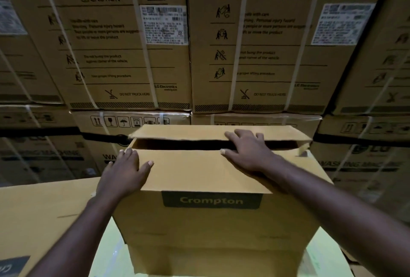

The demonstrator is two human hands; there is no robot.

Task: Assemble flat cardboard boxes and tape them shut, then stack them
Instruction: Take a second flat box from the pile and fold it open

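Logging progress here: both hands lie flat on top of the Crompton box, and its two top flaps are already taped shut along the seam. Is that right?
Not quite. The head view shows the left hand and right hand flat on the Crompton box, but its top flaps are not taped: a dark gap lies open between them.

One view only: a head-worn wide-angle camera. It looked forward and down over the box (210, 221) from close above its near side, with the left hand (126, 172) and right hand (248, 152) mid-frame. Stacked cartons (133, 54) faced the lens just behind, filling the upper half, their lines bowed toward the frame edges.
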